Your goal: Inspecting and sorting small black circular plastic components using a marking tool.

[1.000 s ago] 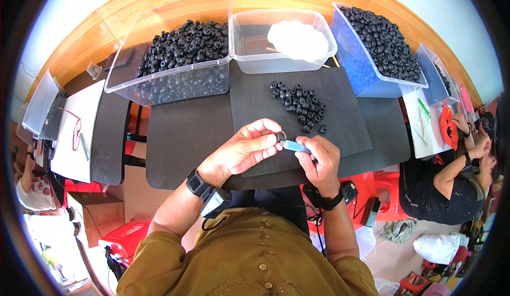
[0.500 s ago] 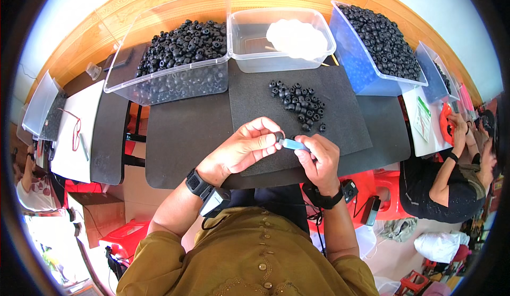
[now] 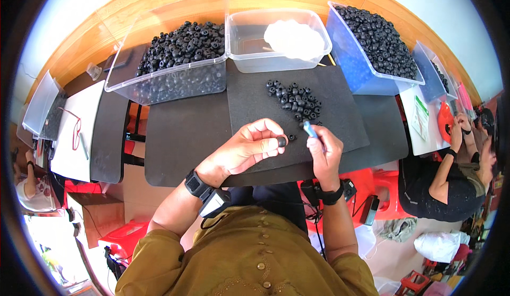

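Observation:
Pinched between the thumb and fingers of my left hand [image 3: 249, 148] is a small round black bead-like piece [image 3: 281, 142]. My right hand [image 3: 326, 155] grips a slim blue-handled tool [image 3: 311, 130], its far end tilted up toward the near edge of a heap of similar black pieces [image 3: 295, 99]. Whether that end touches the heap I cannot tell. One loose black piece [image 3: 291, 137] lies between my hands. Heap and loose piece rest on a dark mat [image 3: 345, 129] on the black table [image 3: 180, 147].
Behind the mat stand a clear bin of black pieces [image 3: 175, 86], a clear tub [image 3: 249, 62] with white material, and a bluish bin [image 3: 345, 57] heaped with black pieces. At right, a person in black [image 3: 441, 190] handles a red item [image 3: 445, 118]. Another person [image 3: 34, 192] sits far left.
The blue-handled tool has left the black piece in my left hand and swung up and right to the heap. My left hand stays nearly in place. A loose piece now shows between the hands.

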`<state>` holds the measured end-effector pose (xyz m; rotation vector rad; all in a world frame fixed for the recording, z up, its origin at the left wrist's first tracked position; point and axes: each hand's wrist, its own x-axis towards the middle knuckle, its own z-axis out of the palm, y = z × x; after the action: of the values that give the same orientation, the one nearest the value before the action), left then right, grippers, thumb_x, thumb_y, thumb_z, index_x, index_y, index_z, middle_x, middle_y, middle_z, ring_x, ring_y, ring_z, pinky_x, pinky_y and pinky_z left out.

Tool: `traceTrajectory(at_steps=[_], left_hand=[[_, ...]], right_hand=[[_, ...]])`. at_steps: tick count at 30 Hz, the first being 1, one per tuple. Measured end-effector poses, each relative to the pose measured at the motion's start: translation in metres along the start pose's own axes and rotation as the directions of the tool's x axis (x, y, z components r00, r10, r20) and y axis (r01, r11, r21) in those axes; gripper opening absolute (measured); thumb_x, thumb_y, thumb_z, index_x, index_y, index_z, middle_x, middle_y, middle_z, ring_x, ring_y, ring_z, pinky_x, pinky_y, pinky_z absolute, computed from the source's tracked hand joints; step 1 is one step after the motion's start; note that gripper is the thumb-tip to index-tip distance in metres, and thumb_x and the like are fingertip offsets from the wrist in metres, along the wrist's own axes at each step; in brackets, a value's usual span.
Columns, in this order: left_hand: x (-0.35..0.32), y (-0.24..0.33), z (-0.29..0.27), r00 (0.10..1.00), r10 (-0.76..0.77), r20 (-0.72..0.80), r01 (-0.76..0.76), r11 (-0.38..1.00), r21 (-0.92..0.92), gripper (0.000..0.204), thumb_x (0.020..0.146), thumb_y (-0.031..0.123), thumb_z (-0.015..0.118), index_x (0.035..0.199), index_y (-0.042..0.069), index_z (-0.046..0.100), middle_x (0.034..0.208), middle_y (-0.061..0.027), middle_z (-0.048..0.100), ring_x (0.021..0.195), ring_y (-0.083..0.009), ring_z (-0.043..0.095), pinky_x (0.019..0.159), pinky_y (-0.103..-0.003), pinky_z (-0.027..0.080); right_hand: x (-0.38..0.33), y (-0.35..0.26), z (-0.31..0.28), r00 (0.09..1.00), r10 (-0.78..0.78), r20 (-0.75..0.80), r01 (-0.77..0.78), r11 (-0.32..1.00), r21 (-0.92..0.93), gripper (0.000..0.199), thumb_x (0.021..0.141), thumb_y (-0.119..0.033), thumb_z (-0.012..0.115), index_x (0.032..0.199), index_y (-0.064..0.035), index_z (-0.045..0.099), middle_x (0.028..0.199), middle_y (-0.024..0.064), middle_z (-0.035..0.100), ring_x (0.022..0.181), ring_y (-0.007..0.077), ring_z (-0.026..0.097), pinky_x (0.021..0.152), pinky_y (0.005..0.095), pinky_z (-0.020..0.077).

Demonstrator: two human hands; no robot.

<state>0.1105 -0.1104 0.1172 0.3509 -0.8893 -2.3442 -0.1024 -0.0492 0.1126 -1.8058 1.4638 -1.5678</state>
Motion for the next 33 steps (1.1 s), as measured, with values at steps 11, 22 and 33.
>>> traceTrajectory(at_steps=[11, 22, 33], left_hand=[[0.023, -0.024, 0.015, 1.000, 0.013, 0.024, -0.015, 0.996, 0.084, 0.015, 0.090, 0.009, 0.069, 0.103, 0.004, 0.063, 0.103, -0.0058, 0.067, 0.094, -0.0119, 0.063, 0.086, -0.027, 0.051], [0.015, 0.010, 0.032, 0.987, 0.161, 0.023, -0.149, 0.838, 0.526, 0.012, 0.087, 0.002, 0.070, 0.098, 0.002, 0.066, 0.094, -0.0035, 0.068, 0.087, -0.0093, 0.063, 0.080, -0.026, 0.052], [0.002, 0.117, 0.023, 0.523, 0.755, 0.395, 0.029, -0.479, 0.877, 0.027, 0.074, 0.003, 0.074, 0.099, 0.008, 0.068, 0.113, -0.0112, 0.065, 0.115, -0.0307, 0.056, 0.100, -0.041, 0.042]], right_hand=[[0.001, 0.007, -0.005, 0.990, -0.009, 0.140, -0.015, 0.985, 0.171, 0.039, 0.081, -0.035, 0.076, 0.094, 0.0004, 0.067, 0.069, 0.0023, 0.057, 0.056, 0.0077, 0.048, 0.050, 0.0244, 0.0356], [-0.001, 0.012, -0.003, 0.998, 0.011, 0.069, -0.020, 0.989, 0.144, 0.019, 0.086, -0.016, 0.070, 0.093, 0.0009, 0.066, 0.071, 0.0005, 0.058, 0.059, 0.0058, 0.046, 0.053, 0.0229, 0.0360], [-0.004, 0.006, -0.004, 0.974, 0.196, -0.116, -0.162, 0.954, 0.253, 0.016, 0.093, -0.012, 0.063, 0.102, 0.0010, 0.065, 0.074, -0.0046, 0.054, 0.064, 0.0026, 0.043, 0.056, 0.0199, 0.0350]])
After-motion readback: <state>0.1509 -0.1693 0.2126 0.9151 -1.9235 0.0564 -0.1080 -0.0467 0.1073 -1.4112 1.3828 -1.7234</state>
